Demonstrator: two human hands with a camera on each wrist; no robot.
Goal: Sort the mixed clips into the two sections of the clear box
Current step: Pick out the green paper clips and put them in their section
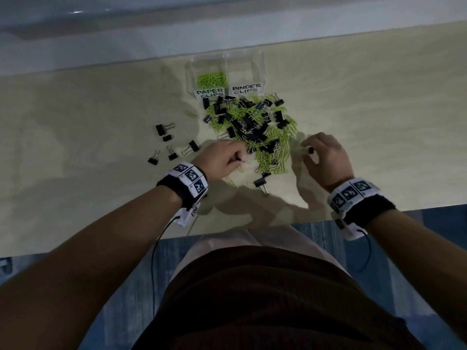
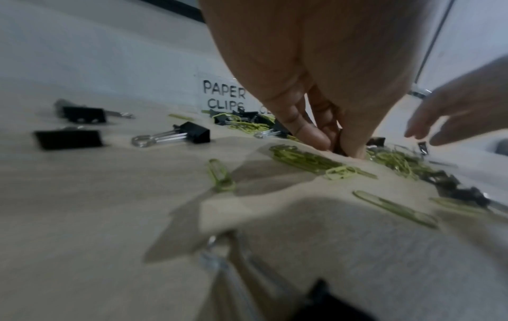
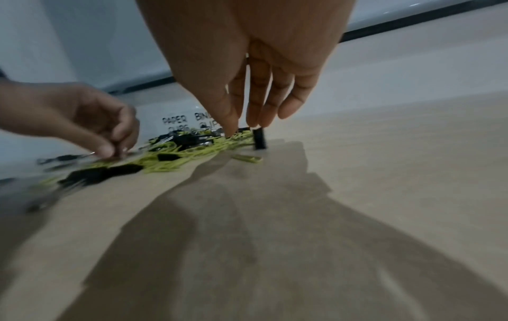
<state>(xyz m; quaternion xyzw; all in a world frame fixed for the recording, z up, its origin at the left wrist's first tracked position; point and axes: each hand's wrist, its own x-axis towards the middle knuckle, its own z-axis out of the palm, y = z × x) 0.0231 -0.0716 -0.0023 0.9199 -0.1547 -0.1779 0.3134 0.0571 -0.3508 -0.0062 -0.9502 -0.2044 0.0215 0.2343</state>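
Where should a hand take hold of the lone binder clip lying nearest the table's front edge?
Probably by the black body of the binder clip, pinched across its flat sides from above: it lies apart from the pile and its thin wire handles point toward the person.

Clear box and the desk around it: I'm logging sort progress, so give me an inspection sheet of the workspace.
Surface: light wood-look table, shadowed near the hands.
Job's things: clear box at the far edge; section labelled PAPER CLIPS holds green paper clips; section labelled BINDER CLIPS looks empty. Mixed pile of green paper clips and black binder clips in front of it.
Clutter: loose binder clips left of the pile, another binder clip near the table edge.
Grippers: left hand pinches a binder clip's wire handle; right hand holds a small black binder clip.
Cables: black cable from the left wristband, one from the right.
Surroundings: pale wall behind, blue floor below.
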